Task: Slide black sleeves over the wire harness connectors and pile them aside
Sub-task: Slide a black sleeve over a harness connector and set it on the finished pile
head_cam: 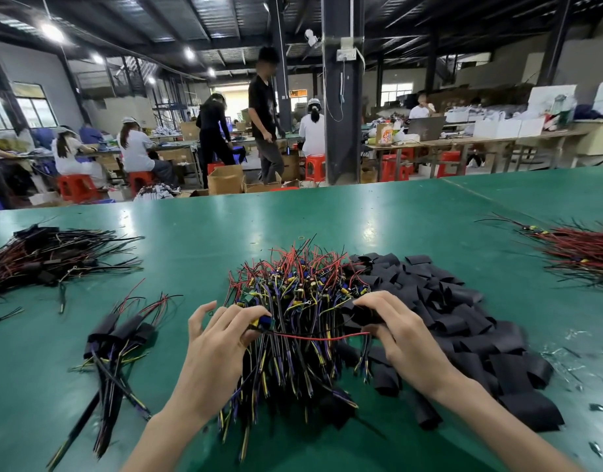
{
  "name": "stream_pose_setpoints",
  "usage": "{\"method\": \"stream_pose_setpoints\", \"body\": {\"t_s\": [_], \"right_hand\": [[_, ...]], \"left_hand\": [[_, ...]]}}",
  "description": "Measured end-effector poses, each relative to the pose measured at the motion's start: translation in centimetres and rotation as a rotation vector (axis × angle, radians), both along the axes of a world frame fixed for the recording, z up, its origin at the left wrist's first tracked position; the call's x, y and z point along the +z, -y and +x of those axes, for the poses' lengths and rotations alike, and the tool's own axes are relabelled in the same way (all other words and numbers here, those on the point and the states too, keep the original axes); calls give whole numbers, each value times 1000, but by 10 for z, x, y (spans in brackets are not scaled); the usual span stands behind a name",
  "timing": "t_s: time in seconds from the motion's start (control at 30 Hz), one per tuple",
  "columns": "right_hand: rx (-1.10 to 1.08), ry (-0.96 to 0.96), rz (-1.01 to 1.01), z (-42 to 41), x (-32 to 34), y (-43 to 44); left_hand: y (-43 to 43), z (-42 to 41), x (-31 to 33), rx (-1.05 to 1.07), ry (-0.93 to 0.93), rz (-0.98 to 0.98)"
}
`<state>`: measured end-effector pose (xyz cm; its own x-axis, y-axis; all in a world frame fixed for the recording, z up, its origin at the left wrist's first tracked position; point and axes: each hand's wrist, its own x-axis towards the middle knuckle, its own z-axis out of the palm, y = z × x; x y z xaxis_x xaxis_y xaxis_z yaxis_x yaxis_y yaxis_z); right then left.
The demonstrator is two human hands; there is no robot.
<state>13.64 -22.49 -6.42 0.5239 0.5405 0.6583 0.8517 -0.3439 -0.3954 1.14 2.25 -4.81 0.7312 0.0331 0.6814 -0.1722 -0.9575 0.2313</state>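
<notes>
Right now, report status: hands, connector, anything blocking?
Left hand pinches connector. Right hand grips black sleeve. Sleeve not yet on. Tangled harness heap between hands.

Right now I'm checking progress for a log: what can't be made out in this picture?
Head view, connector: mostly covered by fingers of the left hand, so its shape is unclear.
Head view, black sleeve: the right hand hides whether the red wire enters it.
Head view, red wire pile: cut off by the right edge.
Head view, sleeved harnesses: near ends blurred.
</notes>
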Motion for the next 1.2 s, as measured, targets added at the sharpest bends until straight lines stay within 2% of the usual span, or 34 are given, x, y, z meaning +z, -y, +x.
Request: {"method": "stream_pose_setpoints", "body": {"t_s": [0.67,0.93,1.03,1.2], "right_hand": [[128,-59,54,0,-2,-1],[143,-63,68,-4,1,-1],[78,-3,20,-6,3,-2],[-113,240,-136,-14,5,-5]], "left_hand": [[-5,1,-5,127,-40,-6],[-4,1,-4,143,14,51],[-2,1,-4,151,30,117],[8,2,-6,90,53,146]]}}
